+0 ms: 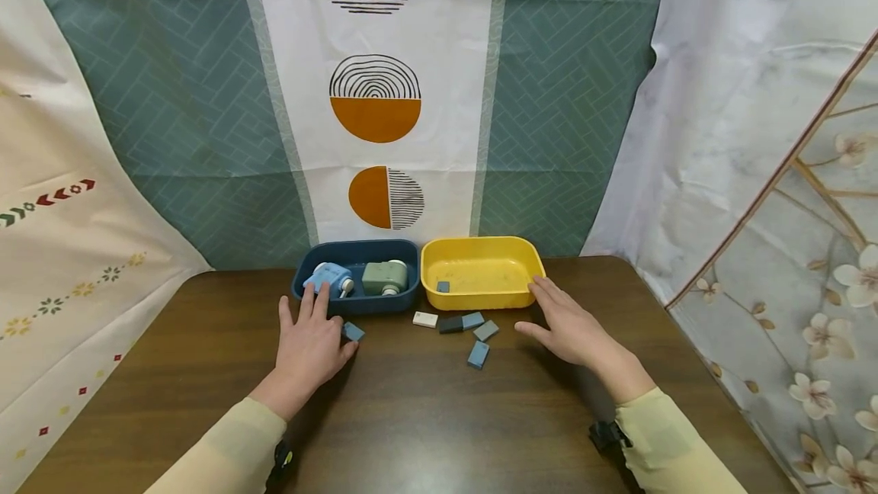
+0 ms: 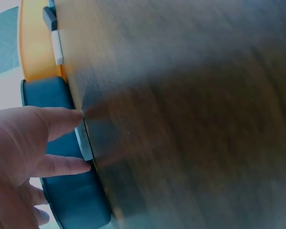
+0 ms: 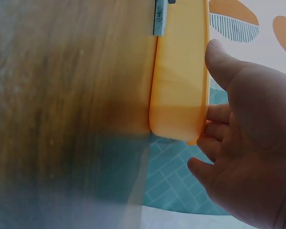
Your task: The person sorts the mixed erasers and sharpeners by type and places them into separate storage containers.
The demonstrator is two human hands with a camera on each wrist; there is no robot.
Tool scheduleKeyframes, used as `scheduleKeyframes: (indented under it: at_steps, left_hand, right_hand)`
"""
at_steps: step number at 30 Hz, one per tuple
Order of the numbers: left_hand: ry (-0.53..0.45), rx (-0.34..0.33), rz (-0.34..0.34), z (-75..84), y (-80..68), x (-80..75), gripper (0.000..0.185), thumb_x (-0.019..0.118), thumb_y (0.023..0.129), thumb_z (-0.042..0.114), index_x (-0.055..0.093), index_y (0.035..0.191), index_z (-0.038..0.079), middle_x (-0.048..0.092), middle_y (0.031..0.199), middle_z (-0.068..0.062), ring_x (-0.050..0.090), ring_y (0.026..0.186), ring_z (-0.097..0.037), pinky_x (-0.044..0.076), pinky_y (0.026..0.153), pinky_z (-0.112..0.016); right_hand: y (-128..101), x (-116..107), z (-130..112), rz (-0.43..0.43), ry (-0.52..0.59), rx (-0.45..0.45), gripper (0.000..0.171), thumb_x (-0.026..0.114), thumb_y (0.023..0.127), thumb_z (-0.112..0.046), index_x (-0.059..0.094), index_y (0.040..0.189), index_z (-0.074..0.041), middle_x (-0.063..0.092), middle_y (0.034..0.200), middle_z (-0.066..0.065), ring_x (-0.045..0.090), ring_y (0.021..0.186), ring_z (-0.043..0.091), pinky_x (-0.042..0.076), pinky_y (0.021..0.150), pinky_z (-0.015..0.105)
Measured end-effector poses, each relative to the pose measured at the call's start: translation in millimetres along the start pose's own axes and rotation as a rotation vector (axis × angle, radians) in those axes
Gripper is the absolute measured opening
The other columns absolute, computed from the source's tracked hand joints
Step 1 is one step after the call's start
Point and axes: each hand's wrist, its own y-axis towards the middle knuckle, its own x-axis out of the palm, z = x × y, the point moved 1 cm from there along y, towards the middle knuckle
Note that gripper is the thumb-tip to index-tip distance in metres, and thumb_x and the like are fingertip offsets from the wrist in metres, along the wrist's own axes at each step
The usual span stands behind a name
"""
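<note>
My left hand is at the front of the dark blue bin, its thumb and index finger at opposite ends of a small blue rectangular block. In the left wrist view that block lies low at the bin's outer wall, and the other fingers reach over the rim. My right hand rests its fingertips by the front right corner of the yellow bin, fingers relaxed. The right wrist view has its thumb and fingers at the bin's rim. One small blue block is inside the yellow bin.
Between the hands lie a white block, a black block, a blue block, a grey-green block and another blue block. A light blue bottle and a green bottle lie in the dark blue bin.
</note>
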Motion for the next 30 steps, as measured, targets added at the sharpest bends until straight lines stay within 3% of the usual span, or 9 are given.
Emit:
scheduleKeyframes:
  at_steps: [15,23,30]
  left_hand:
    - [-0.027,0.012,0.008,3.8,-5.3,-12.3,0.048,0.088,0.091,0.041,0.080,0.108,-0.003,0.036,0.170,-0.034,0.025,0.161,-0.055,0.009,0.122,-0.085]
    - [-0.044,0.074,0.111,13.8,-0.9,-36.5,0.042,0.088,0.089,0.037,0.080,0.105,-0.001,0.044,0.167,-0.032,0.031,0.159,-0.054,0.016,0.122,-0.083]
    - [-0.076,0.107,0.169,31.7,15.8,-50.6,0.045,0.087,0.091,0.039,0.081,0.111,-0.001,0.043,0.169,-0.029,0.030,0.161,-0.051,0.015,0.125,-0.080]
  right_hand:
    - [0.4,-0.3,-4.2,-0.018,0.007,0.011,0.089,0.069,0.109,-0.048,0.035,0.167,0.009,0.027,0.177,0.028,0.024,0.164,0.046,0.029,0.128,0.064]
    - [1.0,-2.7,-4.2,-0.010,0.007,0.002,0.088,0.070,0.109,-0.047,0.035,0.167,0.009,0.027,0.177,0.028,0.025,0.164,0.047,0.029,0.128,0.065]
    - [1.2,1.8,-4.9,-0.007,0.011,-0.011,0.088,0.070,0.109,-0.048,0.036,0.167,0.009,0.028,0.177,0.028,0.025,0.164,0.047,0.030,0.127,0.065]
